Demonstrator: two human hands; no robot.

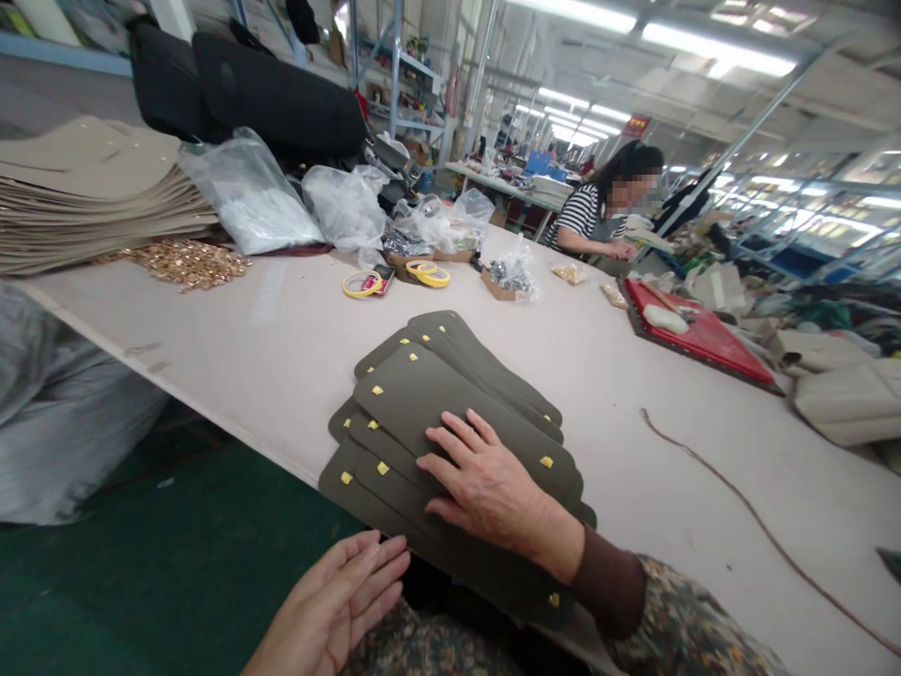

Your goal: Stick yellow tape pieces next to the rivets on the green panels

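Note:
A fanned stack of dark olive leather pieces [422, 394] with small yellow tabs lies at the near edge of the pale table [282, 329]. My right hand [485, 483] rests flat on top of the stack, fingers spread and pointing left. My left hand [338, 601] hovers open below the table's edge, palm up, fingers together, just beside the lowest piece and holding nothing.
A tall pile of tan cut panels [84, 188], a heap of gold fittings [187, 263], plastic bags [246, 197] and yellow tape rolls [429, 273] sit at the back. A red tray [704, 333] and a thin cord [739, 507] lie right. Another person in a striped top [581, 214] works beyond.

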